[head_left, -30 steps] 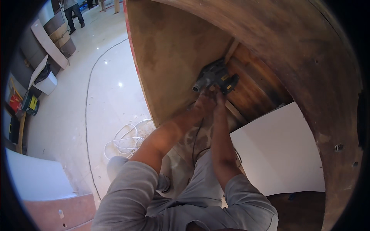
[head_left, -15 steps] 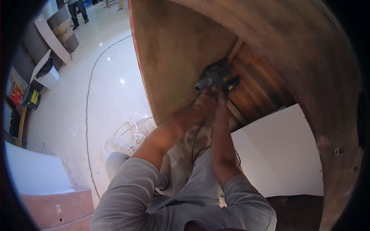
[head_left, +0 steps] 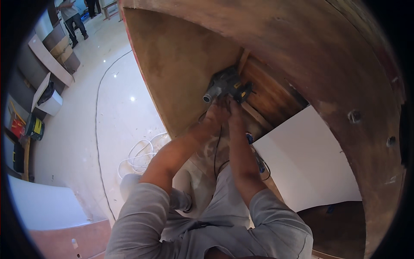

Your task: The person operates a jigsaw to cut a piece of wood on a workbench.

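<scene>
A grey and black power tool (head_left: 227, 85) with yellow parts is pressed against the inside of a curved brown wooden structure (head_left: 181, 64), next to a narrow wooden strut (head_left: 243, 60). My left hand (head_left: 217, 111) and my right hand (head_left: 235, 107) both reach forward and grip the tool's rear, side by side. Its black cord (head_left: 217, 149) runs down between my forearms toward my lap. The tool's working face is hidden against the wood.
A white panel (head_left: 306, 159) leans at the right below the wooden wall. A coiled white cable (head_left: 138, 156) lies on the glossy white floor. Boxes and boards (head_left: 51, 69) stand at the far left. A person (head_left: 71, 17) stands at the top left.
The view has shifted slightly; both hands stay on the tool at the same spot against the wood.
</scene>
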Available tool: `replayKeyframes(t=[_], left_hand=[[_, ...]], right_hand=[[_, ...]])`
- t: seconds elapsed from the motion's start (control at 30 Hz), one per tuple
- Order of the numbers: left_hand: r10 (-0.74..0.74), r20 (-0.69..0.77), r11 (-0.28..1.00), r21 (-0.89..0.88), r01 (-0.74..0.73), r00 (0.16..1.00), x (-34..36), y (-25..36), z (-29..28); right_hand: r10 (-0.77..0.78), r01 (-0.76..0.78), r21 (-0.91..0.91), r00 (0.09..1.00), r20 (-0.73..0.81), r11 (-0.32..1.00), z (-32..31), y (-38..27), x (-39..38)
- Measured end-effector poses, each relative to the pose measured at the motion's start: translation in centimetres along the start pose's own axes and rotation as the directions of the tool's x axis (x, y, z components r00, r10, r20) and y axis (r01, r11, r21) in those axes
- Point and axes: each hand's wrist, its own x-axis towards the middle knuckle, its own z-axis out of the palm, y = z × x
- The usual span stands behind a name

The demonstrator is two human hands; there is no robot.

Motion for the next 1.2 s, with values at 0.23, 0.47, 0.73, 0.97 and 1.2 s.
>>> replayKeyframes(t=[0.23, 0.47, 0.73, 0.97, 1.2], left_hand=[[0.06, -0.43, 0.998, 0.006, -0.064, 0.901, 0.3, -0.1, -3.5], [-0.005, -0.154, 0.996, -0.085, -0.008, 0.988, 2.1, -1.0, -0.4], [0.001, -0.175, 0.997, -0.077, -0.014, 0.985, 5.1, 2.9, 1.5], [0.014, -0.046, 0.988, 0.152, -0.007, 0.999, 0.7, -0.3, 7.8], [0.064, 0.061, 0.993, -0.107, -0.057, 0.996, 1.6, -1.3, 0.4]], right_hand=[[-0.127, 0.11, -0.262, 0.991, -0.049, 0.959, -0.9, -2.6, 3.5], [-0.015, 0.003, -0.252, 0.999, -0.046, 0.968, -1.3, -0.7, 5.2], [0.04, -0.06, -0.303, 0.997, -0.072, 0.951, -8.2, -2.3, 9.0], [0.326, -0.337, 0.048, 0.931, 0.167, 0.94, -2.6, 3.3, 0.7], [0.188, -0.364, 0.229, 0.813, 0.552, 0.903, -5.0, 3.0, 4.1]])
